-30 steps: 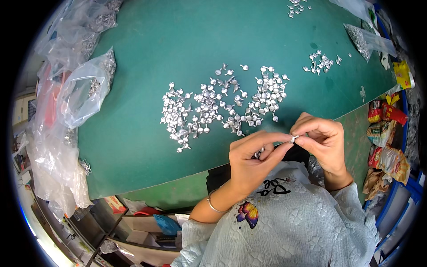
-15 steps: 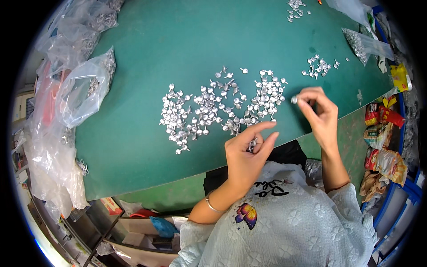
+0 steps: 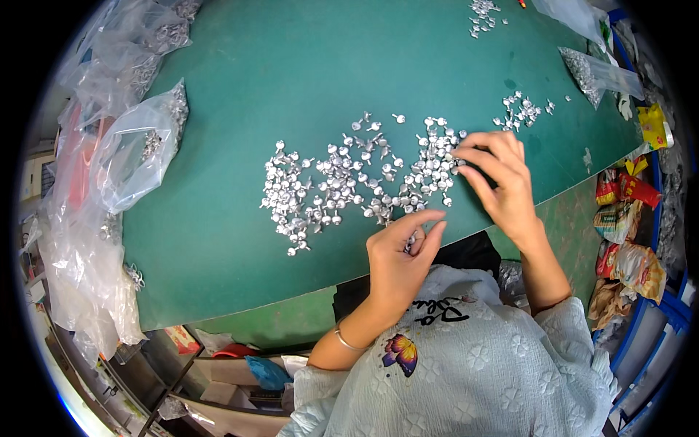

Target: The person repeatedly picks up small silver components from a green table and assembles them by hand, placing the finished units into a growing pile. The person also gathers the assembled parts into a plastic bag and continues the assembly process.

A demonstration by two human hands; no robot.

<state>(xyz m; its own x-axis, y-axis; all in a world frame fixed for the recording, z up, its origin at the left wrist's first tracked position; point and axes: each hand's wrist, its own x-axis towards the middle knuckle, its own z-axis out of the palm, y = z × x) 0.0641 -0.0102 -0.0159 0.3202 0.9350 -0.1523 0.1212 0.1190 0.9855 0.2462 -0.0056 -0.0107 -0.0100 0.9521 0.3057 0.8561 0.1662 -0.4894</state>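
Small silvery metal pieces with round heads and short stems lie in loose heaps; the right-hand heap [image 3: 435, 156] is closest to my hands. Several more of these pieces sit in the curled fingers of my left hand [image 3: 397, 262], with its thumb and forefinger apart above them. That hand is just in front of the heaps, near the table's front edge. At the right side of the right-hand heap is my right hand [image 3: 502, 178], its thumb and fingers parted and the tips at the outermost pieces. No piece shows clearly between those fingertips.
Other heaps lie at the left [image 3: 284, 189] and middle [image 3: 338, 175] of the green table [image 3: 291, 80]. A smaller group [image 3: 523, 111] is at the right, another [image 3: 482, 16] farther back. Clear plastic bags [image 3: 142, 156] line the left edge; a part-filled bag [image 3: 590, 76] lies far right.
My right hand has moved left to the heap, and its fingers have parted; the piece it pinched no longer shows there. My left hand has barely shifted.
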